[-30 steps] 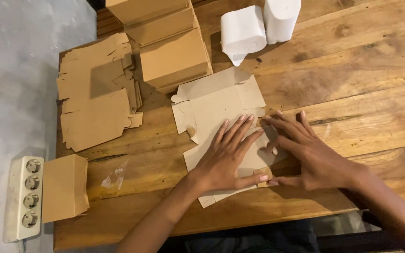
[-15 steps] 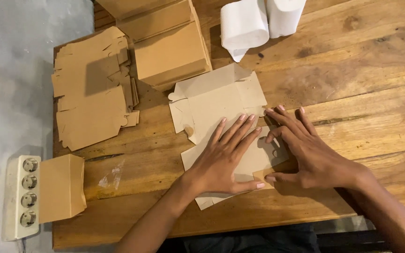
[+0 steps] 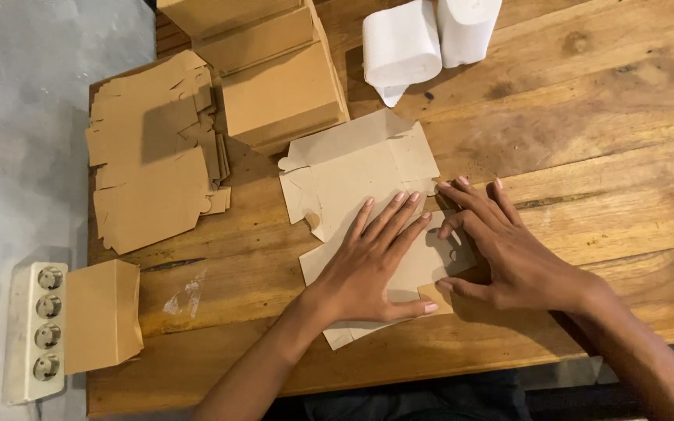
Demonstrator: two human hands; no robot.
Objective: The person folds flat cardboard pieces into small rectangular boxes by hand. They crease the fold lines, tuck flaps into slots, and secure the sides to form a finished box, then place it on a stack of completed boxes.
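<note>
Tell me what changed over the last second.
Very little. The left hand stayed pressed flat on the flat cardboard box blank; the right hand kept its fingers at the blank's right flap. Nothing was picked up or let go. The stack of blanks stayed put.

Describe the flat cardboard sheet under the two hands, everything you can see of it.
The cardboard sheet is a pale brown, die-cut box blank, unfolded, lying flat on the wooden table. It has straight panels with crease lines, side flaps and small rounded tabs along its left edge. The left hand presses flat on its middle, fingers spread; the right hand rests on its right side, thumb on a flap near the lower edge. Its far end is bare, and its near corner pokes out below the left wrist.
</note>
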